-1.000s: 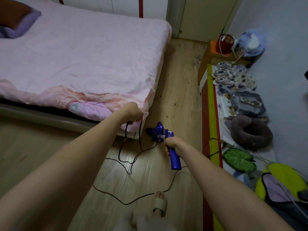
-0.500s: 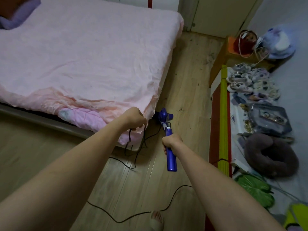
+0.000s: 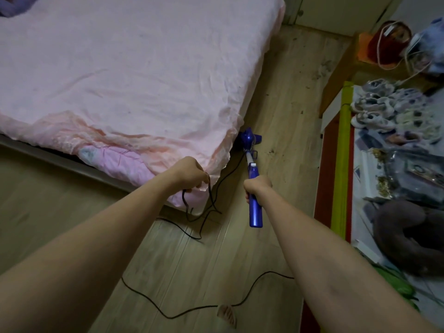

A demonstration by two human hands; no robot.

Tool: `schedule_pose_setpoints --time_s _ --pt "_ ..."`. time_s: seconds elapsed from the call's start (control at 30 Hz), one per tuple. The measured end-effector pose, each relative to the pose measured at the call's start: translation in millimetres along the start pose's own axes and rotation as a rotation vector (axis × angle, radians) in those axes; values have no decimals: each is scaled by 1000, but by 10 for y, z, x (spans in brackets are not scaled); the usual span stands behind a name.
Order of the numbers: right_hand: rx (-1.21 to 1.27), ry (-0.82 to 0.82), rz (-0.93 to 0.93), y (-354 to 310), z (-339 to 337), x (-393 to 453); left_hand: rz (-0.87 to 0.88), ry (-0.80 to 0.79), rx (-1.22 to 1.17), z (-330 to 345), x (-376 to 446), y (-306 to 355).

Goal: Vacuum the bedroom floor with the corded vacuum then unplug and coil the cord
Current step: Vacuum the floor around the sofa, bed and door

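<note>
A blue corded stick vacuum stands on the wooden floor at the bed's near right corner, its head tucked against the mattress edge. My right hand grips the blue handle partway up. My left hand holds a loop of the black cord up near the bed corner. More cord trails across the floor toward me and passes under my right forearm.
The bed with a pink sheet fills the left. Along the right wall lie a yellow-edged mat, slippers, a brown neck pillow and a low wooden stand. Dirt specks dot the floor strip between them. My foot shows below.
The vacuum head has moved forward along the floor up to the bed corner. Both arms reached further out and the view advanced; my left hand keeps holding the cord.
</note>
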State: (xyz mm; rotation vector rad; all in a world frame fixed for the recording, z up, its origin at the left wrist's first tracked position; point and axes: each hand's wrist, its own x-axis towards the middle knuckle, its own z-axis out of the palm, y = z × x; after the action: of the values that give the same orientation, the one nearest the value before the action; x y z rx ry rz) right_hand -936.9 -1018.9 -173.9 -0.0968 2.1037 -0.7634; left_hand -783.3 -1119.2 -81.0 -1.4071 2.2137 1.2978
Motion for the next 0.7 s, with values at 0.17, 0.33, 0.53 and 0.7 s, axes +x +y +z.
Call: schedule_pose_setpoints --time_s 0.17,0.33,0.53,0.7 --pt "-7 -11 -25 -150 -84 227 -18 -2 -6 41 89 -43" --pt "-17 -54 -5 -71 -126 253 -36 -4 -28 59 109 -79" --pt "7 -81 32 94 -51 60 -49 -27 -32 96 11 -48" --pt "-27 -136 90 387 -34 -339 -32 -20 -27 25 -138 -9"
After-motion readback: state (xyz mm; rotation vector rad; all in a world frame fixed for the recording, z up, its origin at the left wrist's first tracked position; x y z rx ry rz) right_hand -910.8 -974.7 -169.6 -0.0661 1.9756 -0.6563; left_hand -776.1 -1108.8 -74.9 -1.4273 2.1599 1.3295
